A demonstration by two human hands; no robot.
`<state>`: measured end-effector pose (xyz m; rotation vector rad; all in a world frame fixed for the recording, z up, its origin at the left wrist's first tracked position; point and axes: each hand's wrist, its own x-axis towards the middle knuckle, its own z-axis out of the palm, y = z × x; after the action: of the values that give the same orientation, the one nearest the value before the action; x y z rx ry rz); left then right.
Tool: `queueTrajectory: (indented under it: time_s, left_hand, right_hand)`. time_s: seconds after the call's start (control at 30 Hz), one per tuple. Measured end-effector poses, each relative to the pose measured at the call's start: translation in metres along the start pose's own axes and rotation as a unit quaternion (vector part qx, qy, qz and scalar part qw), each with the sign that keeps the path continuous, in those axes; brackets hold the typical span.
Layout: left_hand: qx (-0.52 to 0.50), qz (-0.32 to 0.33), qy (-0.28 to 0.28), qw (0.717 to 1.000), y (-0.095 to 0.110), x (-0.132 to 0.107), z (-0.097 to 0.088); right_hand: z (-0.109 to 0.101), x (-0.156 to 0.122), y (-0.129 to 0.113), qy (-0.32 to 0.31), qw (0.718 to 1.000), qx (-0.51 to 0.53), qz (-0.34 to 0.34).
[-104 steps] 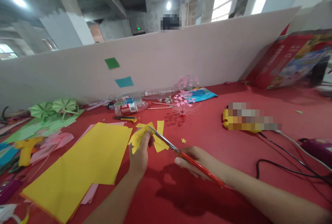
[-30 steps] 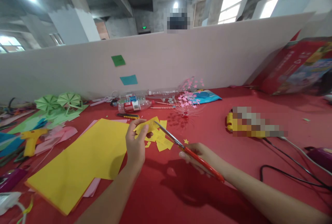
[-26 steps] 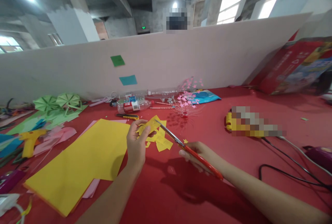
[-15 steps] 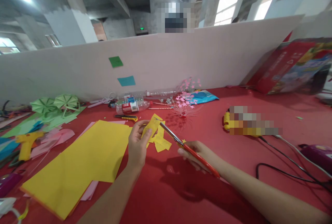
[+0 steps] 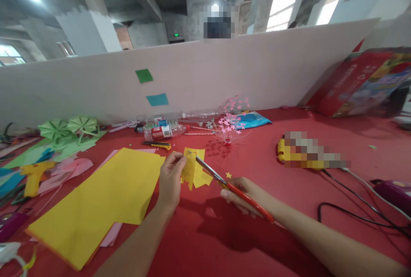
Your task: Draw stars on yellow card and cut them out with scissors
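Note:
My left hand pinches a small piece of yellow paper and holds it up over the red table. My right hand grips red-handled scissors. Their blades point up and left, with the tips at the paper's edge. More yellow scraps lie on the table just behind the held piece. A tiny yellow star lies right of the scraps.
A large yellow sheet lies at the left over pink paper. Green paper fans, a yellow glue gun, plastic bottles, a pink star ornament, a red box and black cables surround the work spot. A white partition stands behind.
My left hand has turned the yellow piece, which now hangs more upright from my fingers. The scissors stay at its edge, shifted slightly lower.

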<state>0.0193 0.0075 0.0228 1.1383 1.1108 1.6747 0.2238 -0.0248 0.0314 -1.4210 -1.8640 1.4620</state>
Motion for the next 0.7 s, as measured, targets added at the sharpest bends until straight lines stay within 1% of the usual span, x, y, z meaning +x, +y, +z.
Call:
queueTrajectory:
  time_s: [0.17, 0.4, 0.7]
  left_hand:
    - [0.004, 0.014, -0.005, 1.000, 0.002, 0.000, 0.000]
    - [0.029, 0.038, -0.022, 0.999, 0.006, -0.002, 0.000]
    - [0.025, 0.055, -0.029, 0.998, 0.003, -0.003, 0.001]
  right_hand:
    - [0.001, -0.003, -0.002, -0.031, 0.999, -0.010, -0.012]
    - [0.004, -0.007, -0.007, -0.019, 1.000, -0.014, 0.005]
    - [0.008, 0.001, 0.006, -0.030, 0.999, 0.026, -0.002]
